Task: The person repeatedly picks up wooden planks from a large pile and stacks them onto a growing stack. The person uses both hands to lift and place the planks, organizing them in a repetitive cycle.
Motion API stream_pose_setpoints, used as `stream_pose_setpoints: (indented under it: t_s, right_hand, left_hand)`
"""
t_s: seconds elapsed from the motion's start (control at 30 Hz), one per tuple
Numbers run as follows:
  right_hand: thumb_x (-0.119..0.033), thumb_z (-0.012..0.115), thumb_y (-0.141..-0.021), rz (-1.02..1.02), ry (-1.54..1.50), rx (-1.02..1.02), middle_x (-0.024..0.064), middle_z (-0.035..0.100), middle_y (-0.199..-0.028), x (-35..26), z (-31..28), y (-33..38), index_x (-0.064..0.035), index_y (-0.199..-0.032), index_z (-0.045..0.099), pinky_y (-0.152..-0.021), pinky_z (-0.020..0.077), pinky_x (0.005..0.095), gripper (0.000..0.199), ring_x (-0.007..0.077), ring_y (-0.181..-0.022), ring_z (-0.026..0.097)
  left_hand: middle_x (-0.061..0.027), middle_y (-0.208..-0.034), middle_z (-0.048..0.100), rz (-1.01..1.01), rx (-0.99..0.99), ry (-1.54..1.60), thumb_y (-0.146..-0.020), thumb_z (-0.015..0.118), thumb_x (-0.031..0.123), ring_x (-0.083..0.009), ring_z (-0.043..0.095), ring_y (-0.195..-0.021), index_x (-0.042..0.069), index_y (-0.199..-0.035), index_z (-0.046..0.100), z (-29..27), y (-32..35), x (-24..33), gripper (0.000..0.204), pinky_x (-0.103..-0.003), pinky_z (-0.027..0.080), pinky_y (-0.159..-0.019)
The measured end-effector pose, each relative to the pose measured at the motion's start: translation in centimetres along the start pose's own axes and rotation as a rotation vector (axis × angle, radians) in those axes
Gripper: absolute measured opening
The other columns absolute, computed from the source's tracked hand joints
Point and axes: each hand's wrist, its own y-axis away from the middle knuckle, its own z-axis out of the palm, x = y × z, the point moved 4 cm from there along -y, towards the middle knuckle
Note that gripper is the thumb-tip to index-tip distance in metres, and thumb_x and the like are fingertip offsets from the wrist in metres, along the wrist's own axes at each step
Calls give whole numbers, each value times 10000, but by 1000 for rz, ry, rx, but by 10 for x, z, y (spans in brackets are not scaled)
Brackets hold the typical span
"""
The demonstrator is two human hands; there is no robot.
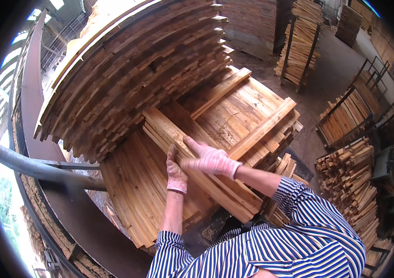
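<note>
A short stack of long wooden planks (165,128) runs slantwise from the tall pile toward my body. My left hand (177,175), in a pinkish-white work glove with dirty fingertips, is closed against the left side of these planks. Across their top lies my right hand (213,161), gloved alike. Its thumb reaches over the far edge and its fingers, slightly blurred, curl on the near side. Under and left of the planks is a layer of boards laid side by side (134,185). To the right, another board layer (224,123) carries crosswise battens (266,127).
A tall pile of stacked boards (136,69) rises in front. A metal pipe (44,170) and a dark beam (85,227) stand at left. Racks of wood pieces (299,46) and a heap of sticks (345,171) are at right. A brick wall (252,21) is behind.
</note>
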Motion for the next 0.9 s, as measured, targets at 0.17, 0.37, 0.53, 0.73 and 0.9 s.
stream_pose_setpoints:
  t_s: [0.17,0.37,0.53,0.73,0.9]
  right_hand:
    - [-323,782,-800,-6,-82,180,195,513,-1529,16,-48,25,-143,-1620,314,-1168,419,360,960,313,-1377,532]
    - [-364,665,-883,111,110,234,166,598,-1407,109,-98,-50,-182,-1614,332,-867,534,355,823,279,-1070,673]
    - [-672,449,-981,34,448,204,369,513,-1395,101,-57,-92,-48,-1603,280,-1010,502,491,897,475,-1223,593]
    - [-791,373,-940,53,270,165,280,193,-1669,90,-65,-38,-102,-1642,194,-1258,225,527,1000,419,-1554,203]
    - [-599,732,-822,11,-208,-35,158,462,-1583,21,-80,18,-211,-1633,292,-1178,400,392,1001,311,-1426,477]
  left_hand:
    - [-112,-1289,702,-395,207,190,-1011,633,297,-277,661,-1198,55,-1326,655,52,-19,-35,398,-464,543,-1064]
    - [-120,-1207,719,-632,-13,270,-981,657,450,-308,711,-1067,46,-1257,650,26,-20,-43,489,-489,598,-919]
    - [-125,-1214,678,-611,122,77,-944,594,654,-281,661,-1038,87,-1272,621,3,-35,-60,655,-453,570,-913]
    - [-118,-1444,554,-576,412,-123,-938,462,794,-282,583,-1232,135,-1491,461,96,-31,-60,860,-489,498,-1058]
    - [-173,-1417,528,-221,254,-513,-925,399,821,-351,547,-1239,77,-1502,409,100,-59,-40,942,-510,469,-1041]
